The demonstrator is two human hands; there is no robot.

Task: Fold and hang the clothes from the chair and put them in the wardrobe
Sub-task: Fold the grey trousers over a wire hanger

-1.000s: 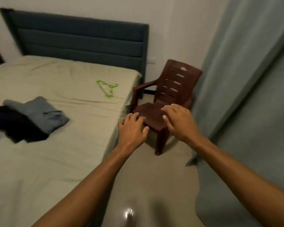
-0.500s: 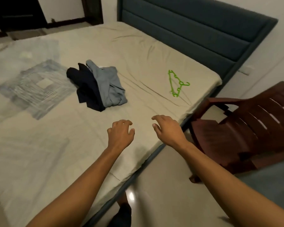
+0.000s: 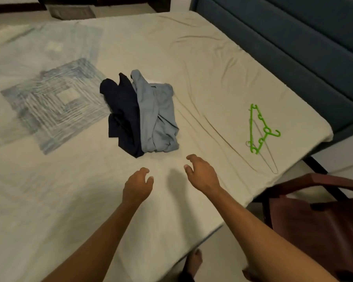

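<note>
Your left hand (image 3: 138, 185) hangs over the near part of the bed, fingers loosely curled, holding nothing. Far left on the beige bedsheet (image 3: 49, 200) sits a faded blue-grey square print (image 3: 55, 102). Right of it, mid-bed, two crumpled garments lie touching side by side: dark navy cloth garment (image 3: 123, 117) on the left, light grey-blue cloth garment (image 3: 157, 117) on the right, the grey one partly overlapping the navy edge. Both are just beyond your fingertips, not touched.

Your right hand (image 3: 202, 174) hovers beside the left one, slightly farther in, thumb and fingers spread and relaxed, grasping nothing; its shadow falls on the sheet between the hands.

Further right, a bright green plastic clothes hanger (image 3: 261, 129) lies flat on the sheet near the right edge of the bed, well apart from the garments. Behind it runs a dark teal padded headboard (image 3: 293, 47). Near right, off the bed, stands a dark red-brown plastic chair (image 3: 318, 220), seat bare. One bare foot (image 3: 195, 260) shows on the floor at the near bed edge.
</note>
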